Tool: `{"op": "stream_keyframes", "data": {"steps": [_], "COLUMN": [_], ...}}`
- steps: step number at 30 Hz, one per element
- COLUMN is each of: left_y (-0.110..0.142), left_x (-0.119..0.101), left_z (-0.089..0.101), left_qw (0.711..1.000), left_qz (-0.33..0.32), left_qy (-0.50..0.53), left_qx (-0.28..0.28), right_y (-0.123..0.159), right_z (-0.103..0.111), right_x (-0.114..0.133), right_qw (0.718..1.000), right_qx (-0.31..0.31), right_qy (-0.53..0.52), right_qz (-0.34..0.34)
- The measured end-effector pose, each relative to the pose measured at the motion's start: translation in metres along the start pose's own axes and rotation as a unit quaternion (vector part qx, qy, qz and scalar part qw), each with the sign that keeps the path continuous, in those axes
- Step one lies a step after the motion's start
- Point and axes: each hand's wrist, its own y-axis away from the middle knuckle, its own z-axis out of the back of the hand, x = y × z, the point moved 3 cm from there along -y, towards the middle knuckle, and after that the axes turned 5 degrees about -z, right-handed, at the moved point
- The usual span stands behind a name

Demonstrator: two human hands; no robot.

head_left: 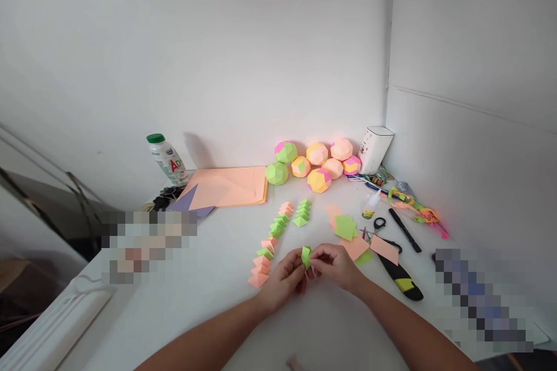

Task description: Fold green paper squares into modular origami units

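A small folded piece of green paper is held up between my hands over the white table. My left hand pinches it from the left with thumb and fingers. From the right, the fingertips of my right hand close on its edge. Just beyond my left hand runs a row of folded paper units, peach and green, nested in a line. A shorter row of green folded units sits beside it. To the right of my right hand lie loose peach and green paper pieces.
Several faceted paper balls rest by the back wall, left of a white box. On the right are a glue bottle, scissors, a black pen and a black-yellow cutter. Peach sheets and a white bottle stand back left.
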Motion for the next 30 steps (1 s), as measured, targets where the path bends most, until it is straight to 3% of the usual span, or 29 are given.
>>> {"op": "stream_keyframes", "data": {"steps": [10,18,24,30], "left_y": [0.0,0.002,0.005,0.004], "left_x": [0.006,0.01,0.01,0.011], "left_z": [0.001,0.003,-0.001,0.002], "left_qw": [1.0,0.997,0.992,0.995], "left_qz": [-0.005,-0.002,-0.008,0.0], "left_qy": [-0.018,-0.071,-0.127,-0.099], "left_qx": [-0.01,-0.033,-0.009,-0.019], "right_y": [-0.002,-0.001,0.001,0.0], "right_z": [-0.002,-0.002,-0.005,-0.002], "right_x": [-0.008,-0.011,-0.013,-0.009], "right_qw": [0.997,0.994,0.984,0.973], "right_qx": [-0.003,0.01,0.016,-0.001], "right_qy": [-0.07,0.095,0.177,0.228], "right_qz": [-0.028,-0.049,-0.027,0.021]}}
